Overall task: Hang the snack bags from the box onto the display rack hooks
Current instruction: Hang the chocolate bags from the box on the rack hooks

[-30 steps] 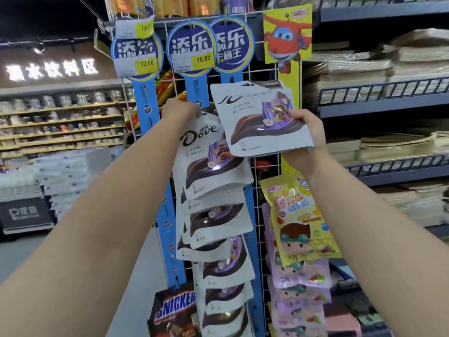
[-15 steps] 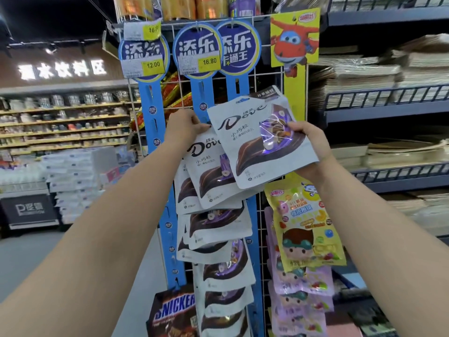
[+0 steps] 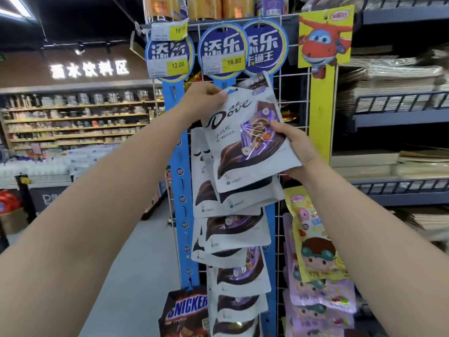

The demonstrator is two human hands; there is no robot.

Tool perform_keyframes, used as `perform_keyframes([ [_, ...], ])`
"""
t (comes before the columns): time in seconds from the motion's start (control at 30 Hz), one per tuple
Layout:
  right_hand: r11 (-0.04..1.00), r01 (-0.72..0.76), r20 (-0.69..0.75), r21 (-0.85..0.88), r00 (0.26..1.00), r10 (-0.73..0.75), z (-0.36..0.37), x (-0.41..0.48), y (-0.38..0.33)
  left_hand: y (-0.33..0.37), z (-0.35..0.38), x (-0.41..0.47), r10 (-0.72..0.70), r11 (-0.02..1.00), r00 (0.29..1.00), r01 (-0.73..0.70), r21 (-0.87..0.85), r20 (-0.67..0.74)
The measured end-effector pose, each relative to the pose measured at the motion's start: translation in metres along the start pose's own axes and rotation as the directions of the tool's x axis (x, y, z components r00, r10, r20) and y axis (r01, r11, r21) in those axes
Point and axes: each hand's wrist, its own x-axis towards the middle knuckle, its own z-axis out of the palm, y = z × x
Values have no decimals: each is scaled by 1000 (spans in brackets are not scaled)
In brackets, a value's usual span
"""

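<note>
Half a second ago the Dove bag (image 3: 245, 139) was held by the right hand (image 3: 295, 147) alone, while the left hand (image 3: 202, 99) sat lower, on the top of a bag already hanging. Now the left hand has risen to the loose bag's upper left corner and both hands hold it. The bag has also turned steeper, its top edge closer to the round blue signs.

Both arms reach forward and up, forearms bare. The left hand's fingers (image 3: 218, 92) are curled and pinch the bag's top corner, just under the 16.80 price tag (image 3: 232, 62). The right hand grips the lower right edge, with its thumb lying across the front on the purple window and the other fingers out of sight behind the pack.

The bag is held in the air in front of the wire rack (image 3: 292, 98), tilted with its top leaning right. It covers the upper part of the hung Dove bags (image 3: 233, 232), which run down the rack in an overlapping column. Whether its hole has met a hook cannot be told, because the left hand hides that spot.

A blue strip (image 3: 181, 166) stands to the left of the column and a Snickers bag (image 3: 187, 310) hangs at its foot. Yellow cartoon bags (image 3: 313, 239) hang to the right, below the right wrist. Stocked shelves (image 3: 398, 117) lie beyond.
</note>
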Motion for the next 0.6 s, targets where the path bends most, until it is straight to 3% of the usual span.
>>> perform_keyframes([
  [0.2,1000,-25,-19,-11,1000,25,10,10,6,-1,-2,11,21,999,998,-23,-34,-63],
  [0.43,964,-46,-131,-261,991,12,13,17,9,-4,7,20,-69,997,949,74,4,-307],
  [0.6,945,-66,-181,-319,983,8,14,19,11,9,11,25,-20,995,937,53,86,-349],
])
